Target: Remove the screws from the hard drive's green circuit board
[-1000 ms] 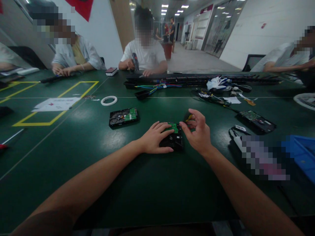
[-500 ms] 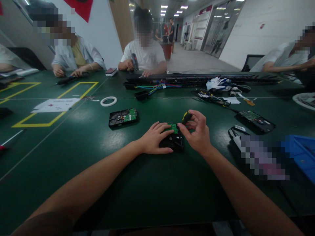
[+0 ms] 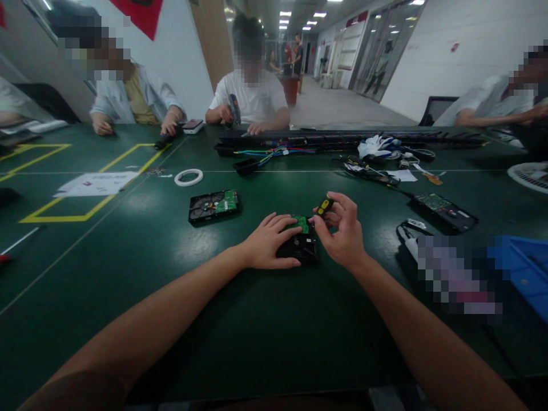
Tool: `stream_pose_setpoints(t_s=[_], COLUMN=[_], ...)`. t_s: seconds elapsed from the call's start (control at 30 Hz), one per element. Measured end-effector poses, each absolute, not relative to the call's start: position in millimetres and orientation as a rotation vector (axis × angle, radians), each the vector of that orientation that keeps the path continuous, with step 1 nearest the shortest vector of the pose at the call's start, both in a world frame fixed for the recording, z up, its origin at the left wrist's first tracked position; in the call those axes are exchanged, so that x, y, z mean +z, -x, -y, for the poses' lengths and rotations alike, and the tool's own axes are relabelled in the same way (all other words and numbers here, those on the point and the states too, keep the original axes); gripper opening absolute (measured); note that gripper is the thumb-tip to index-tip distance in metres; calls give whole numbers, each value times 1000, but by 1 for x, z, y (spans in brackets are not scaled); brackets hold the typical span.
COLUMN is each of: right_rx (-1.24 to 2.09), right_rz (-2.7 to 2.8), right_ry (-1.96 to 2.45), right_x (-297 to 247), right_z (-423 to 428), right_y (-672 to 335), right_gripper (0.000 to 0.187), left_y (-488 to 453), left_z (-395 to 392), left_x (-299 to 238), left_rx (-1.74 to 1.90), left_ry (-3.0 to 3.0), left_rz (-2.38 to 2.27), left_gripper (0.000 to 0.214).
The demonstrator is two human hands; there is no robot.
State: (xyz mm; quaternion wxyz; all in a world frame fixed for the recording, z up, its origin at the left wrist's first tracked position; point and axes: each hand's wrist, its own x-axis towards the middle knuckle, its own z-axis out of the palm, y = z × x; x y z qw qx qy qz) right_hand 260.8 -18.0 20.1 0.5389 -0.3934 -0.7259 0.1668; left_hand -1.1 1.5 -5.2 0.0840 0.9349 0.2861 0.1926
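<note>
A black hard drive (image 3: 305,249) with a green circuit board lies on the table in front of me. My left hand (image 3: 270,242) rests on it, fingers spread over the board and thumb stretched along the near edge. At the drive's right far corner, my right hand (image 3: 342,228) is closed around a screwdriver with a black and yellow handle (image 3: 326,204). The handle is tilted, and its tip is hidden by the fingers. A second hard drive (image 3: 214,206) lies board side up to the left, and a third hard drive (image 3: 445,211) to the right.
A white tape roll (image 3: 189,177) and printed paper (image 3: 96,183) lie on the left. On the right are a blue bin (image 3: 524,274), cables and white gloves (image 3: 375,146). Long black strips with wires (image 3: 274,149) cross the far side. Co-workers sit around the table.
The screwdriver handle has turned in my right hand, showing more yellow. My left hand stays put. The co-worker at far left has moved a dark object to the right.
</note>
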Motion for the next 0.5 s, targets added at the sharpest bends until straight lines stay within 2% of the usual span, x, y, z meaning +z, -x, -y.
stream_pose_setpoints(t_s=[0.13,0.27,0.5], right_rx=[323,244,318], right_rz=[1719,1691,1714], right_ry=[970,1017,1015], right_x=[21,21,23], right_z=[16,15,17], right_y=[-263,-262,-259], right_gripper=[68,65,61], left_y=[1,1,0], left_z=[-1,-1,-1], left_x=[-4,-3,-3], left_rx=[577,572,579], left_ry=[-2780,-2790,-2778], left_rz=[-849,-845,-848], left_gripper=[91,91,91])
